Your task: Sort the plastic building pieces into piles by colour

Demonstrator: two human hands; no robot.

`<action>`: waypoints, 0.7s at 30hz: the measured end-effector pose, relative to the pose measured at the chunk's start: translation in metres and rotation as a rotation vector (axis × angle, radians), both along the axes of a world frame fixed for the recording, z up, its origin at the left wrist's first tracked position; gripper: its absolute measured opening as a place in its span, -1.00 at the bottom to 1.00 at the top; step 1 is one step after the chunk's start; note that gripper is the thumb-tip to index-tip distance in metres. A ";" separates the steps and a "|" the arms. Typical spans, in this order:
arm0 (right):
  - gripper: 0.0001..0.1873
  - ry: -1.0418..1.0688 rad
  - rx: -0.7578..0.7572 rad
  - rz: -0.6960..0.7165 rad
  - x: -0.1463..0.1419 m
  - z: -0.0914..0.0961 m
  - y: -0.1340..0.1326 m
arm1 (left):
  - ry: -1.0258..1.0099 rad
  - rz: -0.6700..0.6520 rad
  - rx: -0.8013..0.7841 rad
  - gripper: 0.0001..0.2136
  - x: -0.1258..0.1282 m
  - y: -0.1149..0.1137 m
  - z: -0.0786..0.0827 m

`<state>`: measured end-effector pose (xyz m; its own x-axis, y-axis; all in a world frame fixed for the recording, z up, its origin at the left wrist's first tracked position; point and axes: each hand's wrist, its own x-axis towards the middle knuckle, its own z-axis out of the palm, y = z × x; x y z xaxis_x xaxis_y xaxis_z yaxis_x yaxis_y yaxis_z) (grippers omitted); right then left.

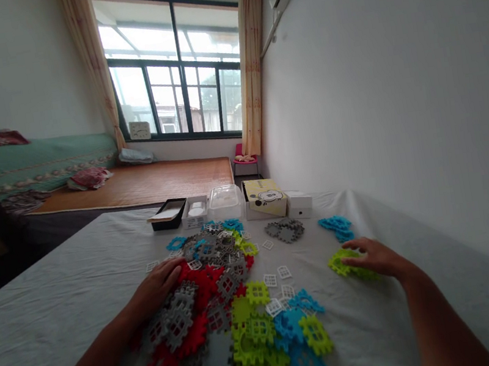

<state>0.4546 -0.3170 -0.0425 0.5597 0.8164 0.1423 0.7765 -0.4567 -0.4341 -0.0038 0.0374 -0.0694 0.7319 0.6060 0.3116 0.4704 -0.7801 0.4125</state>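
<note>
My left hand point(161, 283) lies on the left side of a heap of plastic interlocking tiles, its fingers stretched over red tiles point(204, 282) and grey tiles point(179, 314). Nothing shows in its grasp. At the right, my right hand point(371, 254) is over a small pile of lime green tiles point(341, 260), thumb and fingers apart, touching or just above them. Part of that pile is hidden by the hand. Nearer me in the heap are more green tiles point(254, 336) and blue tiles point(305, 365), with small white window pieces point(270, 280) scattered beside them.
Behind the green pile sits a blue tile pile point(336, 227), and left of it a grey tile pile point(284, 230). Along the far table edge stand a black box point(168, 215), a clear plastic container point(225, 201), a yellow box point(266, 199) and a white box point(300, 204).
</note>
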 end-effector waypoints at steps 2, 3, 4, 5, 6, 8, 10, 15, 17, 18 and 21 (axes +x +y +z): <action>-0.48 -0.075 0.123 0.023 -0.019 0.005 0.014 | -0.006 -0.003 0.005 -0.52 0.000 0.001 -0.002; -0.51 -0.083 0.184 0.059 -0.033 0.007 0.023 | -0.011 -0.004 0.006 -0.52 0.000 0.002 -0.002; -0.54 -0.063 0.228 0.118 -0.050 0.009 0.033 | -0.014 -0.006 0.006 -0.52 -0.001 0.002 -0.003; -0.57 -0.024 0.255 0.193 -0.069 0.011 0.043 | -0.017 -0.006 0.005 -0.52 -0.001 0.002 -0.003; -0.60 0.024 0.264 0.284 -0.089 0.011 0.052 | -0.017 -0.006 0.003 -0.52 -0.001 0.001 -0.003; -0.64 0.080 0.264 0.459 -0.129 0.010 0.069 | -0.016 -0.006 0.001 -0.52 -0.001 0.001 -0.002; -0.63 0.077 0.232 0.603 -0.163 0.007 0.082 | -0.011 -0.010 0.004 -0.52 -0.001 0.001 -0.002; -0.49 0.033 0.079 0.715 -0.196 0.000 0.096 | -0.015 -0.012 0.033 -0.52 -0.001 0.004 -0.005; -0.51 0.027 0.096 0.709 -0.195 -0.001 0.097 | -0.015 -0.012 0.039 -0.51 -0.001 0.005 -0.007; -0.49 0.016 0.121 0.697 -0.192 -0.002 0.097 | -0.016 -0.009 0.039 -0.51 -0.001 0.006 -0.007; -0.45 -0.042 0.205 0.623 -0.179 -0.001 0.094 | -0.016 -0.002 0.031 -0.50 -0.001 0.005 -0.007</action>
<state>0.2759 -0.2234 -0.0436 -0.0188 0.9399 0.3409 0.8870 0.1730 -0.4280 -0.0047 0.0428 -0.0760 0.7279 0.5943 0.3419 0.4623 -0.7937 0.3954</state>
